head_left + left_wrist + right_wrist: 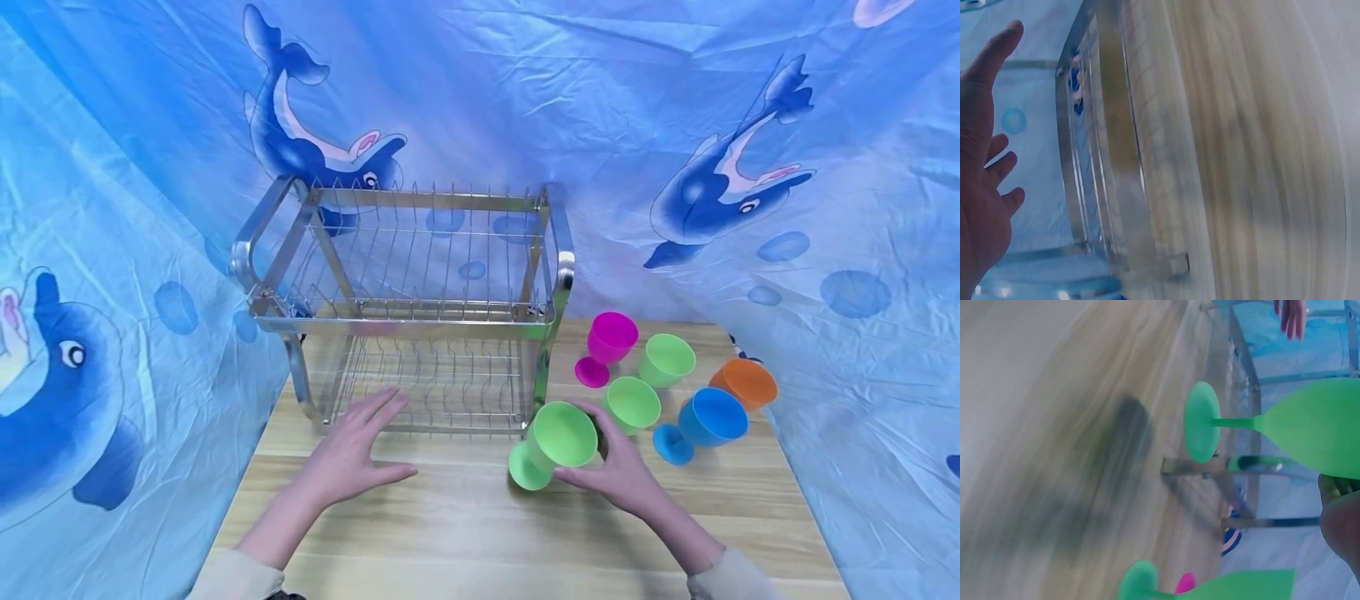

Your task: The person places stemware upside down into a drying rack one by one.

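A light green plastic goblet (562, 437) is gripped at its bowl by my right hand (618, 471), thumb and fingers on its right side. In the right wrist view the goblet's foot (1201, 422) hangs above the tabletop, with a dark shadow below. My left hand (358, 454) is over the table, fingers spread and holding nothing, near the front of the lower tier of a two-tier metal dish rack (405, 328). From the left wrist, that hand (982, 162) appears with its thumb extended and the rack beside it.
Right of the rack stand a magenta goblet (611, 340), two more green goblets (666, 360), a blue goblet (712, 417) and an orange goblet (744, 385). Blue dolphin-print cloth (600, 150) hangs behind and at both sides of the wooden table (442, 533).
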`<state>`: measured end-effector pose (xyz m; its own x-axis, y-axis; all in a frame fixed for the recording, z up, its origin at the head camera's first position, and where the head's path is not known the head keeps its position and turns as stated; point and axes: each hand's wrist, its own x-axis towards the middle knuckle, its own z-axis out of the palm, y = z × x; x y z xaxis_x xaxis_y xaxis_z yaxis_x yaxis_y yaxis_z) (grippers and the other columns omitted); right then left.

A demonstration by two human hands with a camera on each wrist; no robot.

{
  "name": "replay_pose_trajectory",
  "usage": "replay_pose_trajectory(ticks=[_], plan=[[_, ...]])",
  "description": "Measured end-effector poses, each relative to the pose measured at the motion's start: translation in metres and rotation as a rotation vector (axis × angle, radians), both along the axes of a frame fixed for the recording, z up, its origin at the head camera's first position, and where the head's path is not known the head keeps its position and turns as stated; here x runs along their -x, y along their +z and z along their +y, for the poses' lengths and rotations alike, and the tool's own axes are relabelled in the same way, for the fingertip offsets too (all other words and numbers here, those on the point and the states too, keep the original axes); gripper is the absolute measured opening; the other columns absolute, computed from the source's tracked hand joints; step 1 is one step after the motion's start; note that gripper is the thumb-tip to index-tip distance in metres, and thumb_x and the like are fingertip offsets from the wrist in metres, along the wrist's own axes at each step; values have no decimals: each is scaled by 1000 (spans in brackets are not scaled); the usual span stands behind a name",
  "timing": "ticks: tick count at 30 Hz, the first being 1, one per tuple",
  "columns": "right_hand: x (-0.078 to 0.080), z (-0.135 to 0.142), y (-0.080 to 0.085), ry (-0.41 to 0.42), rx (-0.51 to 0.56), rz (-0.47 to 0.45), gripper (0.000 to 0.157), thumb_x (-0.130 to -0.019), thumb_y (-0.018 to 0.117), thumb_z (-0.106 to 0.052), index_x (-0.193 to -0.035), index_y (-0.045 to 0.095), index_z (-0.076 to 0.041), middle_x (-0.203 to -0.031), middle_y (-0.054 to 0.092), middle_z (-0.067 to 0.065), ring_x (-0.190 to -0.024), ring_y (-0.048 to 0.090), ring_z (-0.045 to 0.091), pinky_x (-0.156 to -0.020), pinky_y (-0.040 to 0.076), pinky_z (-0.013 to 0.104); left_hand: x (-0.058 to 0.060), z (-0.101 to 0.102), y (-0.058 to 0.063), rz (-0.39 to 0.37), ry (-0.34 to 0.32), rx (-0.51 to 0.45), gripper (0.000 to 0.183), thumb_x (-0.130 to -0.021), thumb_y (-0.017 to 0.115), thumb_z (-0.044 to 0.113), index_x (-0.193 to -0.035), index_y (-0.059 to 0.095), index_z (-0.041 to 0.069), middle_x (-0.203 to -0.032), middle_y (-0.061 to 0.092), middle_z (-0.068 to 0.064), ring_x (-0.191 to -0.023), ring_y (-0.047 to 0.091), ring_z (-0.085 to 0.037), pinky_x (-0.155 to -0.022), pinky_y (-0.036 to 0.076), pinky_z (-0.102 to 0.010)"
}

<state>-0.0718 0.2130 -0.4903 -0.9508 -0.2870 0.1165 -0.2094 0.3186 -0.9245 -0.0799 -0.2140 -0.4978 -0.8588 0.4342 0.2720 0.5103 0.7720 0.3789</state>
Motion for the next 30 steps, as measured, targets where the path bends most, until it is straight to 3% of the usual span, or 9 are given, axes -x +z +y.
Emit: replay_pose_trajectory(ticks=[12, 17, 23, 26, 30], plan=[[9, -31, 22, 79, 125, 25, 92, -79, 96, -9, -156, 45, -7, -146, 59, 11, -127, 61, 28, -101, 58, 30, -8, 63, -13, -201, -16, -158, 110, -75, 92, 62, -164, 44, 20, -168, 43, -8, -150, 46, -39, -115, 44, -68], [12, -41, 23, 113, 171, 19, 92, -81, 94, -7, -158, 43, -7, -147, 58, 11, -129, 60, 27, -103, 57, 31, -8, 85, -15, -213, -28, -220, 109, -72, 97, 53, -163, 46, 19, -166, 46, -5, -150, 47, -35, -116, 44, -65], [14, -48, 26, 134, 263, -3, 91, -83, 90, -2, -158, 39, -1, -148, 56, 17, -130, 58, 25, -105, 56, 29, -5, 100, -11, -222, 16, -285, 101, -73, 98, 47, -158, 52, 18, -159, 55, -8, -145, 53, -36, -114, 46, -66], [14, -50, 27, 134, 272, -13, 91, -83, 90, -2, -158, 39, -3, -149, 55, 17, -131, 58, 26, -105, 56, 30, -4, 105, -9, -220, 35, -338, 97, -73, 100, 41, -155, 55, 17, -153, 61, -10, -137, 60, -37, -110, 49, -67], [15, -52, 28, 137, 275, -26, 89, -84, 88, -2, -158, 40, -6, -150, 54, 17, -131, 57, 28, -106, 55, 30, -3, 110, -7, -200, 58, -402, 85, -74, 100, 30, -148, 62, 14, -144, 68, -8, -122, 70, -32, -103, 58, -58]])
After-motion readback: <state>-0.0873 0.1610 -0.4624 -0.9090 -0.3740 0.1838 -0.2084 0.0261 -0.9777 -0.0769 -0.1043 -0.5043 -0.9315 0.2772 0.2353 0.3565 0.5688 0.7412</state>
